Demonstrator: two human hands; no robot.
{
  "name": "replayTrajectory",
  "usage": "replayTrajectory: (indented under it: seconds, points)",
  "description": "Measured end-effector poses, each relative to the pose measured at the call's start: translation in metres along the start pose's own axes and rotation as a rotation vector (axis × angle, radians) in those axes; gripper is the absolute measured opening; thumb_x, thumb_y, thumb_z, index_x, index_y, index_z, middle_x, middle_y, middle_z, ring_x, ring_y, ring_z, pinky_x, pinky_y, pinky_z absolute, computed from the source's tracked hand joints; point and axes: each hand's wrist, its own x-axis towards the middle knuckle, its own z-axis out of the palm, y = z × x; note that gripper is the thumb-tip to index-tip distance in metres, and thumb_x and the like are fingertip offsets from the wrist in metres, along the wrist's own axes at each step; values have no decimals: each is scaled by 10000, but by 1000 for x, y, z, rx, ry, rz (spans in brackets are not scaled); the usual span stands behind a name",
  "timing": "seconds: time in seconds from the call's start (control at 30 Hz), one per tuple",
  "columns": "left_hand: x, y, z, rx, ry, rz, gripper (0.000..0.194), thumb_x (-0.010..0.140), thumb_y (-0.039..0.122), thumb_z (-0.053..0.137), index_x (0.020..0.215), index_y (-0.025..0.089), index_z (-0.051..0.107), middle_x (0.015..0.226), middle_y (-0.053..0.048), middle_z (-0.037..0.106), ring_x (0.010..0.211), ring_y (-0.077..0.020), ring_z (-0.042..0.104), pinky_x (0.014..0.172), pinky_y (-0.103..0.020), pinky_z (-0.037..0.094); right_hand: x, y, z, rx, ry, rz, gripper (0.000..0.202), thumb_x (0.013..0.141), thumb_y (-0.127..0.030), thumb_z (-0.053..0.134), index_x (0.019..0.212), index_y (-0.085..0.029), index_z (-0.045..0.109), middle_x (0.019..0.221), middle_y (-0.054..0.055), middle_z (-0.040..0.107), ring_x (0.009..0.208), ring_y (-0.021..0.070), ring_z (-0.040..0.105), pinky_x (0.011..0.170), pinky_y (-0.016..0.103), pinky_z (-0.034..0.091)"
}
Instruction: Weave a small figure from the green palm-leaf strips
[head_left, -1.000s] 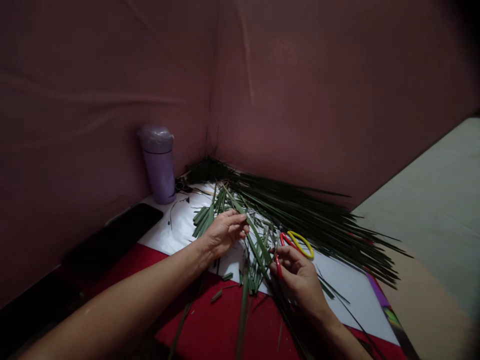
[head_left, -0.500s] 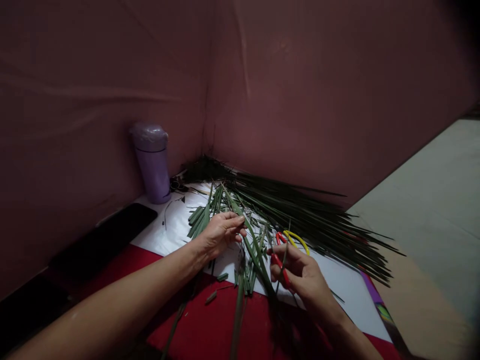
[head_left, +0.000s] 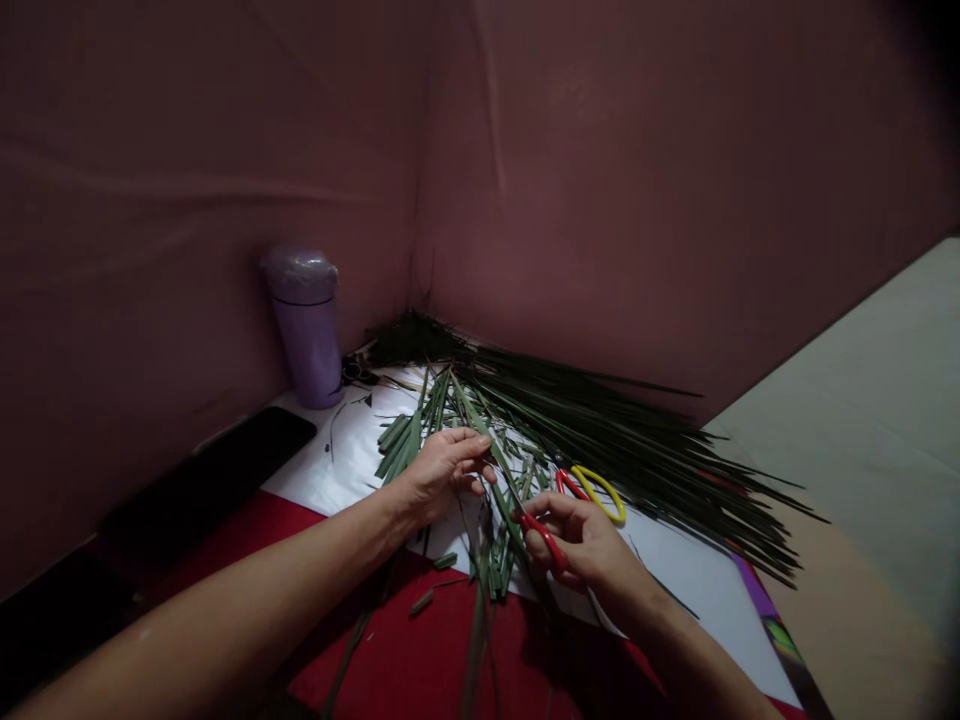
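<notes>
My left hand [head_left: 456, 465] pinches a long green leaf strip [head_left: 480, 425] between thumb and fingers, over the white sheet. Just right of it, my right hand [head_left: 570, 540] is closed on red-handled scissors [head_left: 546, 540], whose blades point up and left along the leaf near my left fingertips. Cut leaf pieces [head_left: 495, 575] lie beneath and between the hands. Beyond them a large bundle of long dark green leaves [head_left: 622, 430] stretches to the right. A second pair of scissors with yellow and red handles [head_left: 602, 492] rests by the bundle.
A purple tumbler [head_left: 307, 335] stands at the back left, near a dark flat object [head_left: 217, 465]. The white sheet [head_left: 675, 570] lies on a red surface [head_left: 420, 650]. Pinkish walls [head_left: 585, 200] meet behind, and pale floor [head_left: 862, 400] shows at the right.
My right hand has moved left, bringing the red scissors' blades up to the leaf near my left hand. My left hand keeps its pinch nearly in place. The view has shifted slightly.
</notes>
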Motion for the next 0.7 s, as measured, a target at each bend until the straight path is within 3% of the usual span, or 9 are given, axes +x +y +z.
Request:
replayTrajectory:
  seconds: [0.17, 0.53, 0.7]
  points:
    - [1, -1, -1, -11, -3, 12, 199, 677, 276, 641, 709, 132, 506, 636, 1, 523, 527, -88, 562, 397, -160, 420, 2, -3, 1, -42, 21, 29, 360, 604, -437, 689, 797, -175, 536, 508, -66, 440, 417, 47, 362, 369, 145, 173]
    - [-1, -1, 1, -21, -4, -21, 182, 677, 256, 641, 722, 131, 516, 640, 4, 529, 531, -88, 565, 404, -162, 410, 7, 5, 4, 9, 56, -51, 358, 572, -415, 714, 752, -151, 553, 480, -73, 402, 404, 33, 269, 380, 160, 180]
    - [-1, -1, 0, -32, -6, -29, 173, 678, 242, 638, 715, 132, 510, 638, 2, 528, 521, -88, 563, 400, -166, 406, 8, 9, 3, 8, 51, -81, 343, 599, -392, 709, 789, -151, 556, 523, -52, 439, 444, 49, 329, 385, 160, 213]
